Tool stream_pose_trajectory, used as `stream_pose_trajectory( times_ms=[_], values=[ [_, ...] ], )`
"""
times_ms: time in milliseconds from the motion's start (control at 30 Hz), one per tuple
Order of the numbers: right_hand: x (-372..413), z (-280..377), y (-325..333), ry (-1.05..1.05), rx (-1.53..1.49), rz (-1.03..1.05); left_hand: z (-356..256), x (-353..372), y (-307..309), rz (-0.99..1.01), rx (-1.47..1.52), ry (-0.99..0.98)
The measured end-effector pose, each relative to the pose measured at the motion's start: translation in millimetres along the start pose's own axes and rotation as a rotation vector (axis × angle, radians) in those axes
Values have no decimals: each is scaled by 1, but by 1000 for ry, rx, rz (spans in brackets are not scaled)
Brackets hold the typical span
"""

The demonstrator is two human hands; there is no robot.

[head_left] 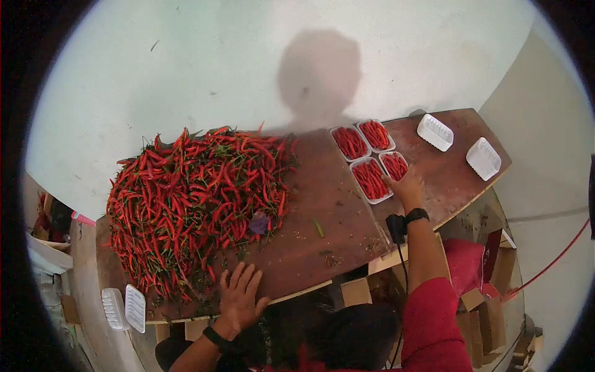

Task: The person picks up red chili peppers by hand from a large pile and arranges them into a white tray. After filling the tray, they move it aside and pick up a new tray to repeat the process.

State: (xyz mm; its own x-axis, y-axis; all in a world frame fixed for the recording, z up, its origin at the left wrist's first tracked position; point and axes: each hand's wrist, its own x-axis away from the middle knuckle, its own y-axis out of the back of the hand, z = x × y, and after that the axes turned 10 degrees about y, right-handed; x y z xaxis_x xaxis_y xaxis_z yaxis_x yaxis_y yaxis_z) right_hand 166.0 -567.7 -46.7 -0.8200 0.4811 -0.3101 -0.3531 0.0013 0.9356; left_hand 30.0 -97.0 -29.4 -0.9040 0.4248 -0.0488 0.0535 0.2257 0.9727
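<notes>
A large heap of red chillies (192, 204) with green stems covers the left of the brown table. My left hand (240, 301) is at the table's front edge by the heap, fingers spread, holding nothing. At the right, my right hand (409, 189) grips the near edge of a small white tray of chillies (394, 165); part of its grip is hidden. Other filled trays stand against it: one tray of chillies (370, 180) on its left, another filled tray (350, 143) behind, and a third filled tray (375, 135) at the back.
Two empty white trays, one tray (436, 132) at the back and another tray (483, 159) near the corner, lie on the table's right end. More white trays (135, 308) are at the front left. A green chilli (318, 228) lies mid-table. Cardboard boxes (486, 316) stand below.
</notes>
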Motion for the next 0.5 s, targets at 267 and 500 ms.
stream_pose_trajectory(
  times_ms=[267, 500],
  values=[
    [-9, -2, -2, 63, -69, -17, 0, -1, 2, -15, 25, -20],
    [-6, 1, 0, 35, -43, -3, -2, -1, 4, 6, 4, -7]
  ],
)
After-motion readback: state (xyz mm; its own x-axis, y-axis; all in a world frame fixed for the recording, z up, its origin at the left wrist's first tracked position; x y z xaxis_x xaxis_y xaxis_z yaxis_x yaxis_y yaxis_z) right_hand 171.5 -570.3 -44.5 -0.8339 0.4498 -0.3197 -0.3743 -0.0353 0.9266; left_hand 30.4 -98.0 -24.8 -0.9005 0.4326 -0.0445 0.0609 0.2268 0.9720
